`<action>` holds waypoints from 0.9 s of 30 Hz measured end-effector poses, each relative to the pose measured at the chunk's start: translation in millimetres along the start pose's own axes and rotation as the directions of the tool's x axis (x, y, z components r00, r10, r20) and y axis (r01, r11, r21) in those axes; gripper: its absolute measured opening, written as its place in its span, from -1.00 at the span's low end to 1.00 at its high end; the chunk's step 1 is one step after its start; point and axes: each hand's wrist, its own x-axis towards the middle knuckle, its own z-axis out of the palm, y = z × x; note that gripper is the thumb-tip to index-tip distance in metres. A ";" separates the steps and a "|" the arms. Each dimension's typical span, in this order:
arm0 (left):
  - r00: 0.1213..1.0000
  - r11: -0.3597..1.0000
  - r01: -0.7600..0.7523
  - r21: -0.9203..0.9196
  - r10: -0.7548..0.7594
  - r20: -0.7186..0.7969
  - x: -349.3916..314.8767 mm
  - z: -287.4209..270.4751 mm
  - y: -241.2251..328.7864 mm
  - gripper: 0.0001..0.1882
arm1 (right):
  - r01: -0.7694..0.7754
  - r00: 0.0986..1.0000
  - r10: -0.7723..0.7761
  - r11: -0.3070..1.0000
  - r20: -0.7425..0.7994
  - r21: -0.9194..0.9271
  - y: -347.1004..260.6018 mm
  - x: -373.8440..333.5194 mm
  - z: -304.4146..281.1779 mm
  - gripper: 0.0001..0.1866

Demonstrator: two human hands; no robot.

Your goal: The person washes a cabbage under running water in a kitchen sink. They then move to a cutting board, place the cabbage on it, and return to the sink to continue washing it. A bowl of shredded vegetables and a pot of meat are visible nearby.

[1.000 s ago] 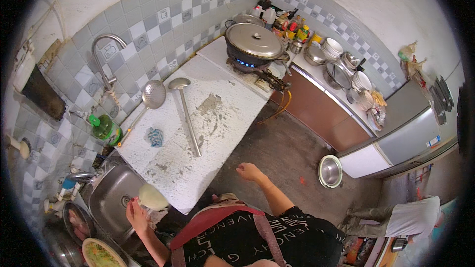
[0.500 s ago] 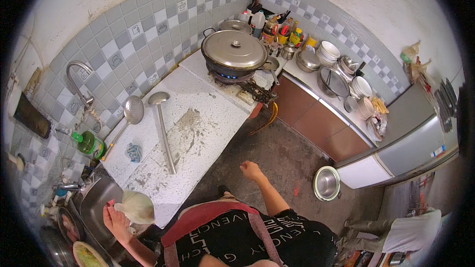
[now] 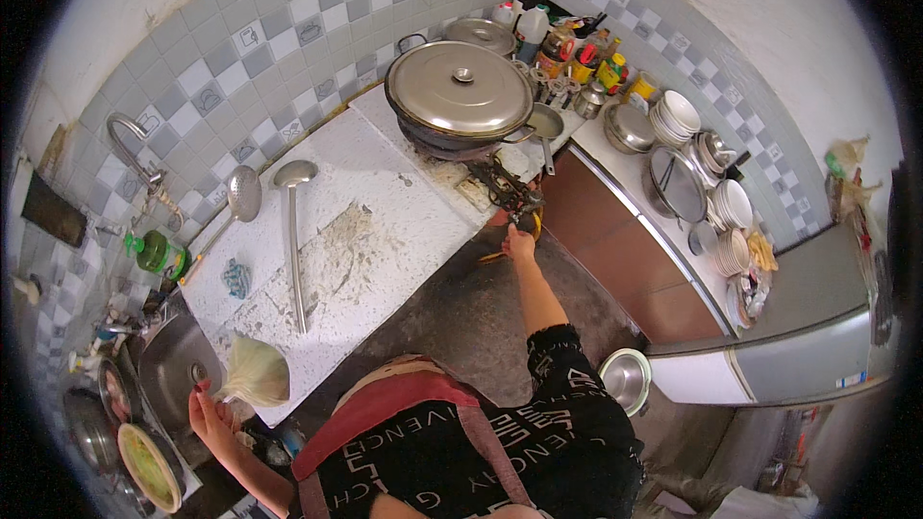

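Observation:
My right hand (image 3: 520, 243) reaches out to the front of the gas stove (image 3: 510, 187), its fingers closed on the gas valve at the stove's edge. Above it sits a large dark wok (image 3: 442, 138), covered by a steel lid (image 3: 460, 86). My left hand (image 3: 210, 423) is at the sink, thumb and fingers closed on the gathered neck of a clear plastic bag (image 3: 257, 371) of pale greenish food. The bag is over the near-left corner of the white counter (image 3: 385, 231). No flame shows under the wok now.
A ladle (image 3: 296, 240) and skimmer (image 3: 242, 194) lie on the counter. Left are the sink (image 3: 165, 356), a green bottle (image 3: 159, 255) and a basin of greens (image 3: 149, 469). Right are sauce bottles (image 3: 567, 53), stacked bowls (image 3: 676, 115) and a floor basin (image 3: 625, 380).
My right hand has moved from over the floor up to the stove's valve. The blue flame under the wok no longer shows. My left hand stays by the sink with the bag.

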 end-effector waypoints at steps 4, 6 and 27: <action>0.996 0.999 0.037 0.007 -0.036 -0.076 -19.3 26.3 9.6 -0.68 | -0.253 0.965 0.260 0.941 -0.005 0.226 -21.1 24.9 7.6 -0.41; 0.998 1.000 0.022 0.018 -0.021 -0.063 -25.8 24.5 10.1 -0.68 | -0.252 0.966 0.260 0.932 0.004 0.263 -23.3 23.8 10.7 -0.41; 0.932 0.990 0.132 0.048 -0.107 -0.347 -80.0 56.2 10.2 -0.75 | 0.070 0.779 -0.277 0.930 0.563 0.360 -31.0 72.7 -20.3 -0.80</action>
